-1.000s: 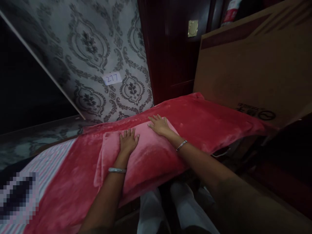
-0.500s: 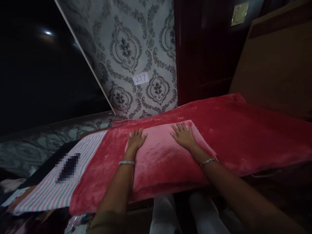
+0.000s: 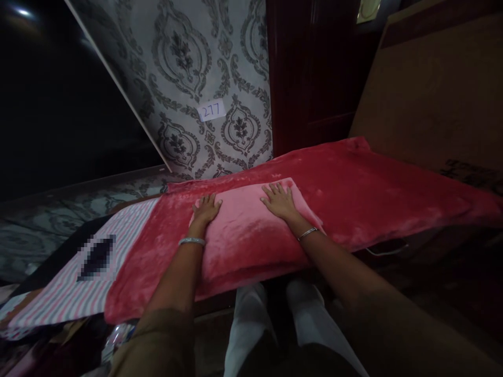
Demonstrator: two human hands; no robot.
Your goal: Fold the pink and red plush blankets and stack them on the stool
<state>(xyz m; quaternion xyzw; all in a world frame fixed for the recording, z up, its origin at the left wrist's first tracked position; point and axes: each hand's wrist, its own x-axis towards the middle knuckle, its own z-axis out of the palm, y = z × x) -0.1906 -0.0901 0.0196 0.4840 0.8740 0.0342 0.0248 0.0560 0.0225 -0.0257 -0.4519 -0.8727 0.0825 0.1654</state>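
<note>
A folded pink plush cloth lies flat on a larger red plush blanket spread over a long surface. My left hand rests palm down on the folded cloth's far left corner, fingers spread. Near its far right corner, my right hand also lies flat with fingers apart. Neither hand grips anything. The cloth's near edge shows thick folded layers above the front of the surface.
Left of the blanket lies a striped cloth with a blurred dark patch. A dark screen stands at the back left. Behind are patterned wallpaper with a paper label, a dark red door and a large cardboard box.
The whole view has shifted, so everything appears a little higher and further left. Both hands stay flat on the same corners of the folded cloth.
</note>
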